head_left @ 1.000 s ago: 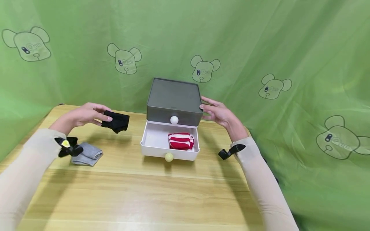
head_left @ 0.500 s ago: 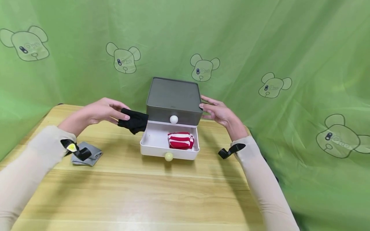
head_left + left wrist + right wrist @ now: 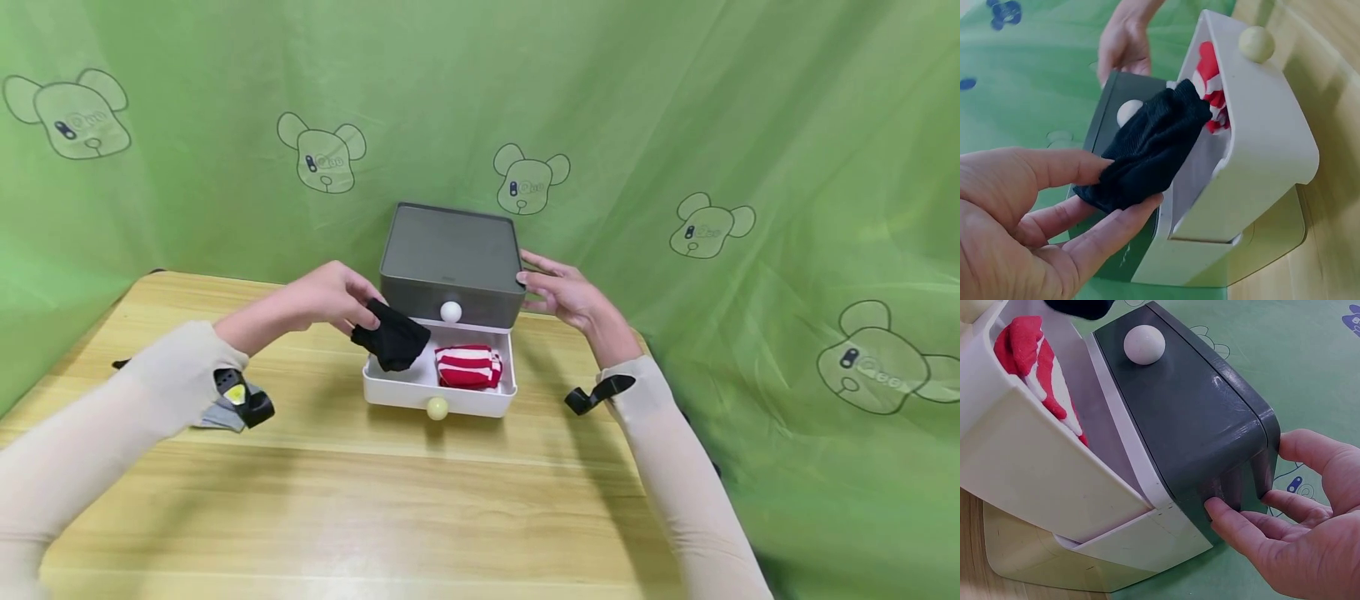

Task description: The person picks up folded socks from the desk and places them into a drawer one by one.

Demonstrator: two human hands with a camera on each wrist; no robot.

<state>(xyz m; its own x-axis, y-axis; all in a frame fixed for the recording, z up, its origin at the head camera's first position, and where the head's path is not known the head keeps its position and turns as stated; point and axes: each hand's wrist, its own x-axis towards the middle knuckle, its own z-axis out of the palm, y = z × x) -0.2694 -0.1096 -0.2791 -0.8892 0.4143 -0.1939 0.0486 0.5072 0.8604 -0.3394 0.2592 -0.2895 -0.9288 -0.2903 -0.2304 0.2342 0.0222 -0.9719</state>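
Observation:
Between its thumb and fingers, my left hand (image 3: 330, 296) pinches a folded black sock (image 3: 393, 337). The sock hangs tilted over the left part of a pulled-out white drawer (image 3: 480, 406); its ribbed knit shows in the left wrist view. Inside that drawer, on the right, lies a rolled red-and-white striped sock (image 3: 468, 367). My right hand (image 3: 562, 292) touches the right side of the dark grey drawer box (image 3: 453, 242). In the right wrist view, its extended fingertips (image 3: 1216, 506) press the box's side wall, with the thumb at the top edge.
A folded grey sock (image 3: 223, 414) lies on the wooden table (image 3: 360, 517), partly hidden by my left sleeve. The upper drawer, with a white knob (image 3: 451, 312), is closed. Behind the table hangs a green curtain (image 3: 420, 100) with bear prints.
My left hand has carried the black sock rightward from above the table to over the open drawer. The right hand stays at the box's side.

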